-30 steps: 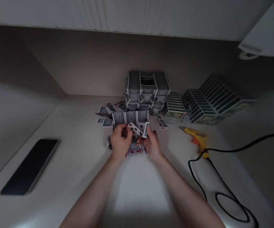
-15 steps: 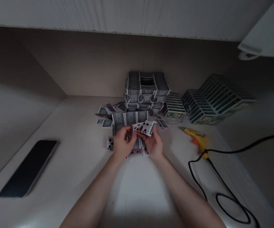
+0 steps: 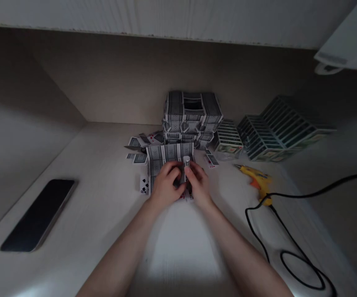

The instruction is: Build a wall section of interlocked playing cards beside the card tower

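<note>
A folded playing card (image 3: 186, 160) stands pinched in my right hand (image 3: 199, 185), seen mostly edge-on. Close beside it, my left hand (image 3: 166, 184) has its fingers curled and thumb drawn in against the same card; the exact contact is partly hidden. Both hands are low over an open structure built from playing cards (image 3: 156, 154), whose grey patterned backs face up. Its middle lies hidden under my hands. An eight of spades (image 3: 144, 185) sticks out at its left side, and red-pipped cards show at its near edge.
Behind stands a taller card box (image 3: 174, 111) with an opening on top. Scissors (image 3: 133, 147) and loose cards (image 3: 140, 159) lie left. Striped boxes (image 3: 261, 142) stand right, near a yellow glue gun (image 3: 259, 177) with a looping black cord (image 3: 317, 190). A phone (image 3: 39, 214) lies far left.
The spade-faced card in my hands has been turned and lowered, so it now shows edge-on. My right hand has rolled from palm up to fingers down, and both hands sit closer together.
</note>
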A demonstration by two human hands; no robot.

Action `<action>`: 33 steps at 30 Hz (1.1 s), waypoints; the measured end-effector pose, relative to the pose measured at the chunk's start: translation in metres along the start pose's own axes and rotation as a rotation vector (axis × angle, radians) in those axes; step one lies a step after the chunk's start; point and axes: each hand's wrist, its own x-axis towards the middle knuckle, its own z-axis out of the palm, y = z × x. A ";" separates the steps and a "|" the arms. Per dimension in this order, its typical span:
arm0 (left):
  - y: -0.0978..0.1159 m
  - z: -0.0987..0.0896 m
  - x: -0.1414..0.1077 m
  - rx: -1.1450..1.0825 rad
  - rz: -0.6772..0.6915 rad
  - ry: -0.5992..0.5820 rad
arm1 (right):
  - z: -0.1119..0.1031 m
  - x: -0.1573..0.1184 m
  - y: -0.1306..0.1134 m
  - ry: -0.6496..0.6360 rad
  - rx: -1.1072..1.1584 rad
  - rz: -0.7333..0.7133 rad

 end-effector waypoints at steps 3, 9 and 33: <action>0.002 -0.003 0.000 -0.016 0.026 -0.025 | 0.001 0.000 -0.002 0.036 -0.020 0.002; 0.005 -0.003 -0.002 -0.043 0.001 -0.072 | 0.001 0.000 -0.003 0.052 -0.033 -0.011; 0.001 0.001 -0.003 -0.095 -0.048 0.124 | 0.005 -0.004 -0.005 -0.040 -0.053 0.002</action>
